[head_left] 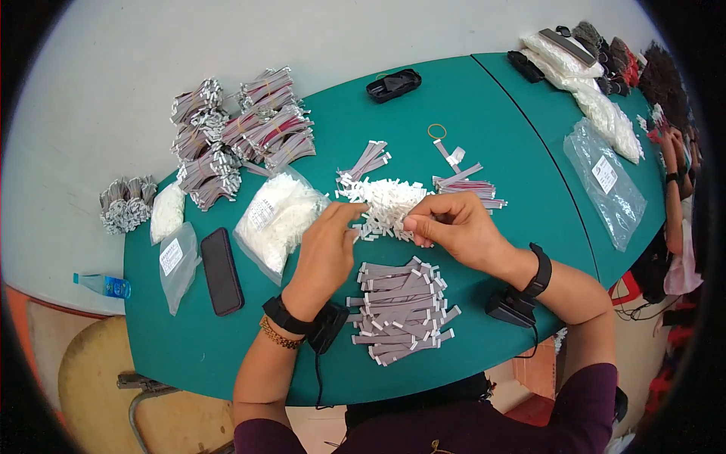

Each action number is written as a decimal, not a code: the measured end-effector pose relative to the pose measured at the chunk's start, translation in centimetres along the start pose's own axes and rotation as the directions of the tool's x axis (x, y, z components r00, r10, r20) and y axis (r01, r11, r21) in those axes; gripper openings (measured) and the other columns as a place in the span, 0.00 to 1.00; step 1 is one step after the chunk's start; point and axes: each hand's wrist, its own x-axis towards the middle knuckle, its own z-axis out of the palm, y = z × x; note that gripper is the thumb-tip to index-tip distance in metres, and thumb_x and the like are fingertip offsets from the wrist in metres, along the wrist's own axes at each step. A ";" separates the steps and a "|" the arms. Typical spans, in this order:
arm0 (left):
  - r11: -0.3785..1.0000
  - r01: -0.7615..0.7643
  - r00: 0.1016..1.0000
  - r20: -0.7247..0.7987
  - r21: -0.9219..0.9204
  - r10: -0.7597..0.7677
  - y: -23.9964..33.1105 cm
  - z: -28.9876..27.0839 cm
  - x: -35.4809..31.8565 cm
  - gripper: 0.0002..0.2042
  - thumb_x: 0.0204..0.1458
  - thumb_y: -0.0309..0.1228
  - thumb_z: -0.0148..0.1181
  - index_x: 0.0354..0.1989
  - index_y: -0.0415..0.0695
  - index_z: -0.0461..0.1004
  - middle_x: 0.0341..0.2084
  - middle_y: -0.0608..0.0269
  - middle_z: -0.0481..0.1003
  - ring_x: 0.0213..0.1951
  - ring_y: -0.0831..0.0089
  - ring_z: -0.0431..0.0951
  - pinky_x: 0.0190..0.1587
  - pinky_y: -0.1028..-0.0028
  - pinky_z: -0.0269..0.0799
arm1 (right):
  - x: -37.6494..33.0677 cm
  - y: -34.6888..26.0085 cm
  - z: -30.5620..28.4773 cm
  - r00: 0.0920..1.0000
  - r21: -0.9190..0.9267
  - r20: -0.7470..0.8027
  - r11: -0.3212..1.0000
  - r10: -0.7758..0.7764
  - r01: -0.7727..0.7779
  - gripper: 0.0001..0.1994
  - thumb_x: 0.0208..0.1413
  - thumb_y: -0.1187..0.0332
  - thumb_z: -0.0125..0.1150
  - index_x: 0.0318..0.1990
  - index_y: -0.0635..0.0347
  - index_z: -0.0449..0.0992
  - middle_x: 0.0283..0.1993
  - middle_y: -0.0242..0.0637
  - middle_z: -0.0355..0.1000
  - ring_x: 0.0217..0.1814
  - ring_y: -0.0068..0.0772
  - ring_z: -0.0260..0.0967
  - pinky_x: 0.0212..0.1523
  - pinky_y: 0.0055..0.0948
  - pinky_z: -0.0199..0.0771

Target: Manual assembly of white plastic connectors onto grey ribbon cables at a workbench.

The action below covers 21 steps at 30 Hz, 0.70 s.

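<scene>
A heap of small white plastic connector housings (387, 198) lies on the green table in front of me. At its left edge is my left hand (327, 246), thumb and forefinger apart, nothing visible between them. My right hand (463, 231) is closed in a pinch at the heap's right side; whatever its fingertips hold is too small to make out. Just below both hands lies a loose stack of short grey ribbon cables (401, 310) with white ends. Behind the heap are a few more grey cables (367, 160), and a bundle of cables (469, 189) sits to the right.
Bundled cables (265, 125) are piled at the back left. Near my left arm are a clear bag of white parts (276, 219), a dark phone (221, 271) and a flat plastic bag (179, 265). A black case (393, 85) stands behind. Another person's arm (673, 197) reaches in far right.
</scene>
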 end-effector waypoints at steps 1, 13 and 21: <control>1.000 0.028 1.000 -0.005 -0.009 -0.028 0.0 -0.3 0.0 0.14 0.41 0.15 0.57 0.39 0.41 0.71 0.29 0.57 0.71 0.25 0.65 0.70 0.28 0.72 0.66 | 0.0 0.0 0.0 1.000 0.002 0.005 1.000 0.007 -0.007 0.06 0.53 0.72 0.57 0.30 0.66 0.76 0.22 0.29 0.69 0.24 0.14 0.65 0.25 0.15 0.66; 0.994 0.062 0.998 0.010 0.095 -0.063 -0.6 0.6 -0.2 0.07 0.40 0.21 0.63 0.27 0.40 0.72 0.20 0.63 0.69 0.21 0.73 0.68 0.25 0.75 0.63 | -0.2 0.3 0.5 0.999 -0.029 0.005 0.999 0.039 -0.038 0.07 0.54 0.70 0.56 0.28 0.64 0.75 0.20 0.26 0.68 0.22 0.11 0.61 0.23 0.15 0.60; 0.741 0.355 0.934 0.257 -0.571 -0.250 0.2 -0.3 0.4 0.06 0.46 0.23 0.60 0.32 0.39 0.72 0.25 0.67 0.72 0.26 0.80 0.70 0.28 0.79 0.65 | -0.4 0.0 0.5 1.000 0.009 0.008 1.000 0.019 -0.019 0.07 0.54 0.70 0.56 0.29 0.64 0.76 0.20 0.26 0.69 0.22 0.11 0.62 0.22 0.14 0.60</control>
